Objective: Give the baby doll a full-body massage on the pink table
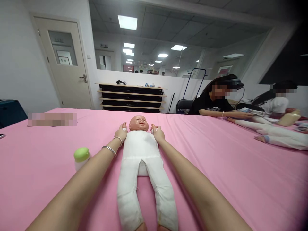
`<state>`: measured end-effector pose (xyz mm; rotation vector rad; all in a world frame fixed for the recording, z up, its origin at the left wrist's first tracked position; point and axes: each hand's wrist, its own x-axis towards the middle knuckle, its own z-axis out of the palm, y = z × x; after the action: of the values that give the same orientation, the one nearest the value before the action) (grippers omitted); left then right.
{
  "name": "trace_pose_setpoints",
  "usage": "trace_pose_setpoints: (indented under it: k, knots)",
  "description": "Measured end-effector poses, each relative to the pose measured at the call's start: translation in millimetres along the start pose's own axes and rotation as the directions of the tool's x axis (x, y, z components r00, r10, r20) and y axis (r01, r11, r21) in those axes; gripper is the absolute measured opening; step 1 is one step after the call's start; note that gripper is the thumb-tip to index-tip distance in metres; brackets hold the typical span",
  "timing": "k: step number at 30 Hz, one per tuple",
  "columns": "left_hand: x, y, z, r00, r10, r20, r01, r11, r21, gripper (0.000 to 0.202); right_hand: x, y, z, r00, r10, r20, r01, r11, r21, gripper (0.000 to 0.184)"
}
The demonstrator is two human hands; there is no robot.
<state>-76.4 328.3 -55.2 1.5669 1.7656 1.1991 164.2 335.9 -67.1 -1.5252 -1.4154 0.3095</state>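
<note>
A baby doll with a white cloth body and a hard plastic head lies on its back on the pink-covered table, feet toward me. My left hand is closed around the doll's arm on the left, beside its head; the small plastic hand pokes out above my fingers. On the other side my right hand grips the other arm in the same way. Both doll arms are bent up next to the head. A container with a green lid stands left of my left forearm, which partly hides it.
At the right, a person in a black shirt sits by another doll on the table. Farther right are a person in white and a cream bottle. A black shelf unit stands beyond the far edge. A blurred-out patch covers something at the far left.
</note>
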Motion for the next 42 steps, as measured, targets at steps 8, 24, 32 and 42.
trace_pose_setpoints:
  k: [8, 24, 32, 42]
  knots:
    - [-49.3, 8.6, -42.0, 0.964, 0.225, -0.144, -0.255, 0.937, -0.238, 0.065, -65.9, -29.5, -70.4, 0.892, -0.453, -0.019, 0.453, 0.892, -0.008, 0.073]
    - [-126.6, 1.9, -94.5, 0.819, 0.55, 0.167, -0.549, 0.834, -0.051, 0.034, -118.4, -51.7, -127.7, 0.835, -0.482, 0.266, 0.494, 0.869, 0.025, 0.04]
    - [-52.6, 37.8, -40.5, 0.991, 0.069, -0.118, -0.076, 0.995, -0.058, 0.06, -24.5, -62.6, -54.9, 0.989, 0.123, -0.083, -0.107, 0.979, 0.172, 0.06]
    - [-7.4, 11.6, -10.5, 0.983, -0.142, 0.118, 0.135, 0.989, 0.065, 0.062, -3.1, -27.1, -12.9, 0.97, 0.231, 0.075, -0.223, 0.969, -0.107, 0.034]
